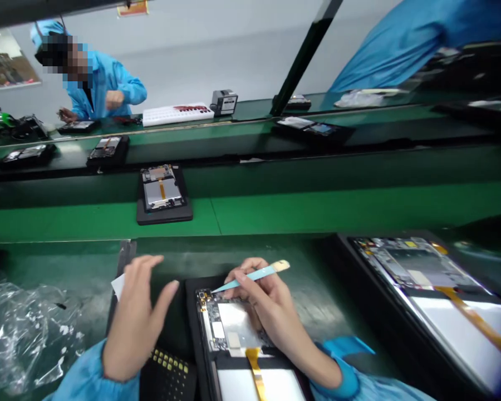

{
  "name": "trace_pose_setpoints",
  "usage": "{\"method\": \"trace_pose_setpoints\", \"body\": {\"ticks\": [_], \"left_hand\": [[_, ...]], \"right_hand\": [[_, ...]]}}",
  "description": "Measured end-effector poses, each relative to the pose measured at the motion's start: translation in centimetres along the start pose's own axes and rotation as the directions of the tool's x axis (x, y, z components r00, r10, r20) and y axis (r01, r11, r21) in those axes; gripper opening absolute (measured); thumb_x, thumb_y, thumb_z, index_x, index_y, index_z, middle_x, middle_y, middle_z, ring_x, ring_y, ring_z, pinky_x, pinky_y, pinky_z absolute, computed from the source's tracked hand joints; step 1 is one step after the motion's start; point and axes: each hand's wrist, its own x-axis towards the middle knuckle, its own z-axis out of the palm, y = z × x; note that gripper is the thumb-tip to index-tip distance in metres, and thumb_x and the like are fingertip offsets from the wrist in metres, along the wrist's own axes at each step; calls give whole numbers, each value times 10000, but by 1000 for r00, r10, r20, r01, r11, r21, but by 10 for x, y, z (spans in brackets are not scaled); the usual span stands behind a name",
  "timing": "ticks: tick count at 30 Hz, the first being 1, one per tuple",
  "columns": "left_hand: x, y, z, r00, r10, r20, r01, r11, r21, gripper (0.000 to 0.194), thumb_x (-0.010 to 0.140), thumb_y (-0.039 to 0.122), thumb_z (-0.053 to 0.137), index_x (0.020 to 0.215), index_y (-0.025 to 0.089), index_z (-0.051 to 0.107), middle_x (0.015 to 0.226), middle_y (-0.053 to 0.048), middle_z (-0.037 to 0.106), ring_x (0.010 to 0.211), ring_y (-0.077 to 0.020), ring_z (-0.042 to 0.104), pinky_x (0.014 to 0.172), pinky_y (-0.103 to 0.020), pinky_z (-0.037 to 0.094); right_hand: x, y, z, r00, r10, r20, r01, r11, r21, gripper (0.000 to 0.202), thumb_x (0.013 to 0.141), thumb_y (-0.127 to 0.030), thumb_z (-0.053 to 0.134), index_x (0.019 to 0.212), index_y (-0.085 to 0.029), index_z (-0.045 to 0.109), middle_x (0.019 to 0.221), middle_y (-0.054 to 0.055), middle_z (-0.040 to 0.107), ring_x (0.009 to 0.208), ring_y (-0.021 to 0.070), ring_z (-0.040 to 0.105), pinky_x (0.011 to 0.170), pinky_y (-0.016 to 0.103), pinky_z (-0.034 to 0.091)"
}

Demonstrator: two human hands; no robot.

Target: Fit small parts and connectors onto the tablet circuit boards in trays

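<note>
Closed round a pair of light blue tweezers (256, 274), my right hand (271, 312) is over the upper part of an opened tablet device (237, 326). The tweezers' tip is at the device's top left corner, by small parts on the circuit board; whether it grips anything is too small to tell. The device lies in a black tray (194, 334). My left hand (137, 317) is raised to the left of the device, fingers and thumb apart, holding nothing. Below it lies a black sheet with yellow pieces (170, 361). A white paper piece (117, 285) shows behind the left hand.
Clear plastic wrap (25, 334) lies at the left. A larger-looking opened device (438, 289) is at the right. Another device (162, 186) stands on the green ledge ahead. Several more devices line the belt beyond, where a person (104, 83) works beside a white tray (177, 114).
</note>
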Motion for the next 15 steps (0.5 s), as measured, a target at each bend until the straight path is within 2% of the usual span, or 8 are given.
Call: {"method": "trace_pose_setpoints", "body": {"ticks": [2,3,6,9,12,14,15], "left_hand": [[-6,-15,-21,983,19,-182,22,975,222,301,912,368,437,1176,224,430,1166,-112,456,1125,-291,412,959,-478,356],[-9,-24,-28,973,13,-230,61,948,312,298,910,371,434,1157,205,448,1139,-126,455,1100,-310,417,940,-488,362],[-17,-51,-32,969,-37,-245,141,895,423,271,894,390,445,1037,178,532,1055,-145,474,1001,-329,454,866,-483,400],[-21,-65,-20,958,-39,-283,134,937,322,262,879,437,462,881,197,569,958,-123,537,905,-304,501,797,-458,441],[-25,-59,-7,941,-26,-339,98,976,197,296,880,490,453,854,215,559,889,-72,609,807,-241,568,717,-376,488],[-29,-47,-2,956,-11,-294,31,997,64,242,878,457,501,876,226,570,837,-20,655,723,-176,618,650,-278,505],[-32,-40,-1,965,15,-263,-20,1000,-15,192,869,418,542,876,231,581,797,6,667,675,-145,630,618,-232,502]], "right_hand": [[0,-5,-1,999,36,-11,-35,999,40,349,705,-420,775,787,-222,499,693,-24,659,579,147,676,584,250,547],[-1,-8,0,999,41,-10,-40,998,49,349,700,-426,778,783,-222,508,706,-18,662,603,158,686,606,264,560],[-6,-22,7,999,-20,40,19,999,47,302,727,-407,764,749,-219,530,736,-5,667,642,157,691,642,268,578],[-19,-33,23,985,-105,140,100,994,40,234,772,-296,744,739,-226,524,756,-14,665,646,138,687,650,250,588],[-33,-32,43,944,-216,251,226,974,-9,151,837,-213,672,799,-247,529,810,-12,670,730,148,696,814,340,587],[-40,-25,51,873,-342,347,397,912,-100,136,870,-141,609,872,-261,547,878,8,677,829,159,693,917,389,546],[-43,-21,53,808,-430,402,516,847,-131,172,870,-105,593,910,-268,557,910,16,678,858,160,691,936,382,537]]}}
